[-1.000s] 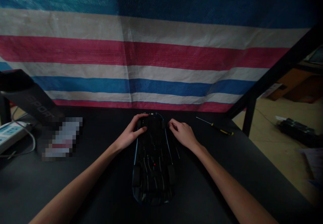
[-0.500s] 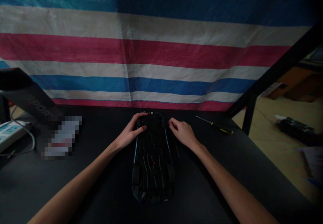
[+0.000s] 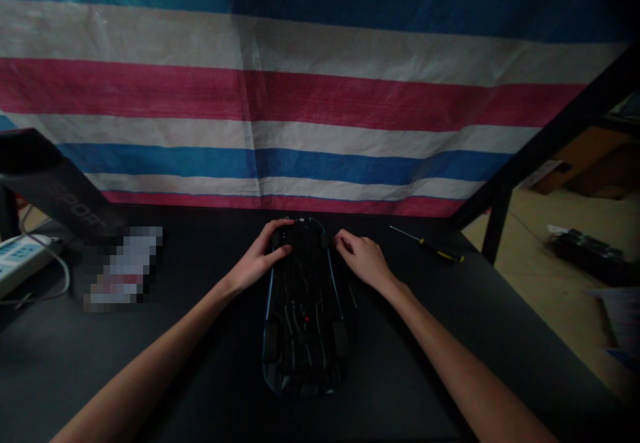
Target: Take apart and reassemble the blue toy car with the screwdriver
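A black toy car with thin blue edge lines lies upside down on the dark table, its underside and wheels facing up. My left hand grips the car's far left corner, fingers curled over a wheel. My right hand rests at the far right corner, fingers curled against the car's wheel there; what they pinch is hidden. A thin dark rod lies on the table just right of the car.
A slim screwdriver with a yellow and black handle lies at the far right of the table. A dark box and a white power strip sit at the left. A striped tarp hangs behind. The table's edge runs along the right.
Both hands stay on the far end of the car. The camera has tipped slightly, shifting everything a little upward in the picture.
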### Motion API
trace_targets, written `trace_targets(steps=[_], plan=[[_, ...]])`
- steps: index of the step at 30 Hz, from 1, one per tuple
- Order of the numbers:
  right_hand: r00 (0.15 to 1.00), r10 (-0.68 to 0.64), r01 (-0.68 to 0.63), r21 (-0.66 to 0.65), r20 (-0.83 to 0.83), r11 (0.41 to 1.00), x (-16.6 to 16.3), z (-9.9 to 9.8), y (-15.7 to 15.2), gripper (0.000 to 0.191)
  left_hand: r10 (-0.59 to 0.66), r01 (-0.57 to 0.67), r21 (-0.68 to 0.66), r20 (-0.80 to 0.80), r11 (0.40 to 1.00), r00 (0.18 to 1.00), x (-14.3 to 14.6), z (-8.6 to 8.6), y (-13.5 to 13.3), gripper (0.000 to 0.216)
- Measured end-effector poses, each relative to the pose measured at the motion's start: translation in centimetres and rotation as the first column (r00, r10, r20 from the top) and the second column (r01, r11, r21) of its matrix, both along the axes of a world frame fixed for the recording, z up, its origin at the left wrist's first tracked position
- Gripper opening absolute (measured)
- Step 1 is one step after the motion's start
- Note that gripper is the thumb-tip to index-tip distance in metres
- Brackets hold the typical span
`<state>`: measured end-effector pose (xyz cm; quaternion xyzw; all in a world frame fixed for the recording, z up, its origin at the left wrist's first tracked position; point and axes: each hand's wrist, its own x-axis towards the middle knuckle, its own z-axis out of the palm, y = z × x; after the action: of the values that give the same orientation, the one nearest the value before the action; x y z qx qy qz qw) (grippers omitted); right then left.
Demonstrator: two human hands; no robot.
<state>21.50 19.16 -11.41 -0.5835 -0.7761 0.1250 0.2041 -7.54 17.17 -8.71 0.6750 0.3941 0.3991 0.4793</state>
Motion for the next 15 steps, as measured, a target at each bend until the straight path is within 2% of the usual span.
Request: trace_targets(steps=[15], plan=[[1.0, -0.001, 0.0, 0.013, 0.014, 1.0, 0.17, -0.23, 0.14, 0.025, -0.003, 0.003, -0.015, -0.003, 1.0, 1.0, 0.04, -0.08, 0.15, 0.056]])
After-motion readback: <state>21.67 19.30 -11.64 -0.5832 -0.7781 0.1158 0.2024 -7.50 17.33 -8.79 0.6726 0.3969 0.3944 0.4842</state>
